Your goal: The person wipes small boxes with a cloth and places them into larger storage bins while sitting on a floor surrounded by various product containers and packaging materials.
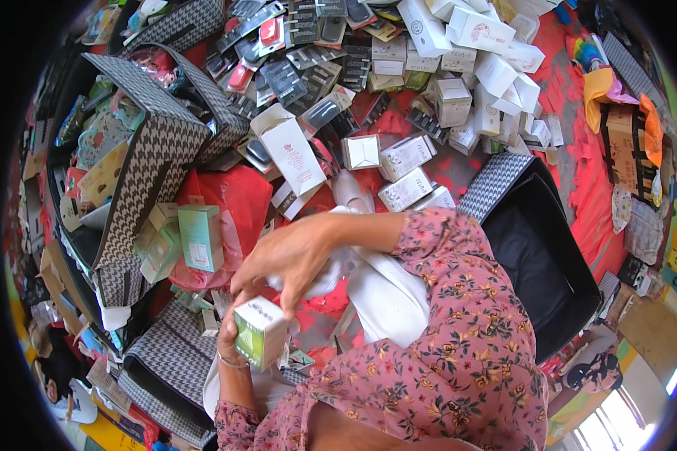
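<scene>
Head view: near, left of centre, the left hand (228,344) has its fingers wrapped on a green-and-white box (262,332)! The right hand (297,252) arches over, fingers parted; whether they touch, I can't tell. A bump from above or a slackened hold could drop it. Left, a houndstooth bin (147,177) holds mixed packages; right, a black-lined box (496,180) gapes.

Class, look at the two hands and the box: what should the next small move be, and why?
Probably the right hand should settle on the top edge of the box. The left hand holds the box at its side, the top looks closed, and the right hand arches over it, fingers apart; whether they touch is unclear.
</scene>
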`<state>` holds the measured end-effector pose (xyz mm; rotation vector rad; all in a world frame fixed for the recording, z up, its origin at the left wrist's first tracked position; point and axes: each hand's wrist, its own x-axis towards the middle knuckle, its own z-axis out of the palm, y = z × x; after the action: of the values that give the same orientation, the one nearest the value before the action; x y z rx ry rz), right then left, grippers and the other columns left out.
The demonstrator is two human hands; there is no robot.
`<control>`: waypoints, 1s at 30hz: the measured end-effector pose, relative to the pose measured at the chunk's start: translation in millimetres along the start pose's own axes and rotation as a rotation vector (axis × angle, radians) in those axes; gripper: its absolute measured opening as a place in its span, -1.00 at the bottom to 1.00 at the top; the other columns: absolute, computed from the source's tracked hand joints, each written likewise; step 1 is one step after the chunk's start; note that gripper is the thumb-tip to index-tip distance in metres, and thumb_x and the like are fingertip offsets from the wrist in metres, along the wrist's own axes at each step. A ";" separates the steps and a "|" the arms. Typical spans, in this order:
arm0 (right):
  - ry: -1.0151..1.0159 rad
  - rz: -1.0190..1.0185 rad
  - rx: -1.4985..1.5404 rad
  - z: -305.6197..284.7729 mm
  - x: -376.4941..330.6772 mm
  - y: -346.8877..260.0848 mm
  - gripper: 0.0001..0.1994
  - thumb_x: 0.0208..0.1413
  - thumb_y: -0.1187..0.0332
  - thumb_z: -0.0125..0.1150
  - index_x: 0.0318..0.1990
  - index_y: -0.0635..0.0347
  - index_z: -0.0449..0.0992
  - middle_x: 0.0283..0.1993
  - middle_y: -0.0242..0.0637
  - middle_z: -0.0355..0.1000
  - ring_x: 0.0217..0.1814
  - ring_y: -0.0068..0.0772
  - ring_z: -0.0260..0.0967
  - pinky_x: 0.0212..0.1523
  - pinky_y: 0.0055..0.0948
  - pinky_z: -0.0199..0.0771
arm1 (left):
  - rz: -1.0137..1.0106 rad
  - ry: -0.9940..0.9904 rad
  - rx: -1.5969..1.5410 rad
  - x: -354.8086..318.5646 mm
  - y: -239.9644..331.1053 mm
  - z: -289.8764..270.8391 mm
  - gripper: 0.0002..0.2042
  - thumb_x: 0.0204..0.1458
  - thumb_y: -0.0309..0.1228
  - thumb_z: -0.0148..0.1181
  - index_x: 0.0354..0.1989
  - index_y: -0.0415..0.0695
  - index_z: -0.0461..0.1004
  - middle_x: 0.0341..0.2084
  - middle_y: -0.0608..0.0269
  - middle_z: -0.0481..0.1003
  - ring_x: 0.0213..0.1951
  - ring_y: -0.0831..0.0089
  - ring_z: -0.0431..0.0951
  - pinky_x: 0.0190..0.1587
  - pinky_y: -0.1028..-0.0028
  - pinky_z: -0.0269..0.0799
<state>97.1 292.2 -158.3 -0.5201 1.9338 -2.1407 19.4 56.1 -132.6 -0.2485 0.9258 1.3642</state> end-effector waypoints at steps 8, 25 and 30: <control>1.748 1.084 -0.580 -143.6 -250.8 163.0 -0.60 -0.26 0.16 0.17 -0.34 0.35 0.50 -0.30 0.10 0.43 -0.18 0.00 0.40 -0.12 -0.24 0.36 | -0.046 0.088 -0.164 3.6 1.3 2.6 -0.13 -0.22 -0.13 0.20 0.18 -0.40 -0.10 -0.33 0.03 0.45 -0.35 0.24 0.53 -0.31 0.32 0.50; 1.530 1.079 -0.673 -184.7 -253.9 189.2 -0.50 -0.46 0.21 0.29 -0.31 0.39 0.42 -0.30 0.15 0.41 -0.20 0.04 0.40 -0.17 -0.23 0.39 | -0.114 0.023 -0.155 9.4 -5.2 -6.1 -0.22 -0.19 -0.20 0.21 0.16 -0.37 0.00 -0.19 0.03 0.43 -0.18 0.31 0.50 -0.12 0.38 0.43; 1.363 0.928 -0.627 -134.3 -238.4 162.1 -0.46 -0.48 0.17 0.28 -0.29 0.38 0.40 -0.29 0.14 0.40 -0.19 0.05 0.38 -0.18 -0.25 0.37 | -0.119 0.036 -0.158 10.2 -3.1 5.1 -0.19 -0.19 -0.24 0.22 0.17 -0.42 -0.07 -0.23 0.08 0.42 -0.20 0.35 0.48 -0.13 0.41 0.42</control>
<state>249.7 487.7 -357.4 1.8480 2.4834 -1.1385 23.6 66.0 -137.5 -0.4431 0.8204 1.3269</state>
